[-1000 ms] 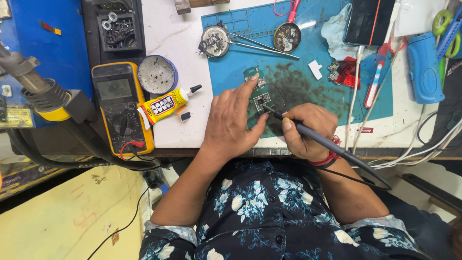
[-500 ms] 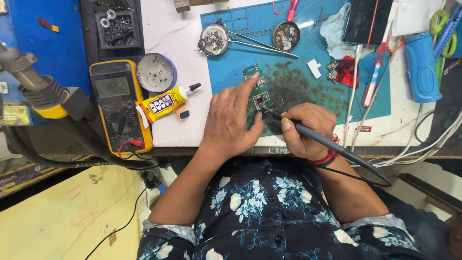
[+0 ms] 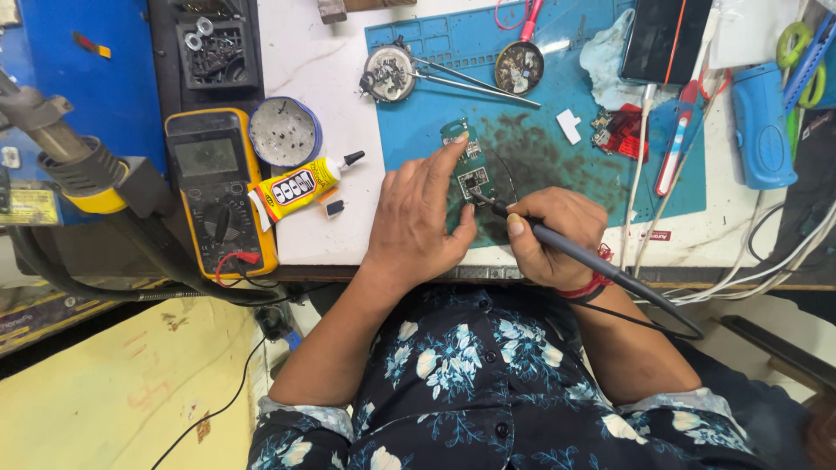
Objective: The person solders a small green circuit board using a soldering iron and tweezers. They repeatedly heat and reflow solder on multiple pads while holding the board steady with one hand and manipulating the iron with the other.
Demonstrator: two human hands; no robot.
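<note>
The left hand (image 3: 418, 222) lies spread, fingertips pinning the small green circuit board (image 3: 470, 174) near the worktop's front edge; the right hand's (image 3: 553, 235) grip pinches a soldering iron (image 3: 557, 245) (tip on the board). A yellow glue tube (image 3: 300, 184) lies left.

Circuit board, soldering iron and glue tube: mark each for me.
circuit board (image 3: 473, 180), head view, on its middle component block.
soldering iron (image 3: 566, 251), head view, on its dark handle.
glue tube (image 3: 296, 186), head view, on its yellow body.

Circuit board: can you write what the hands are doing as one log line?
left hand: pressing green circuit board | right hand: gripping soldering iron, tip on board | surface: blue mat
</note>
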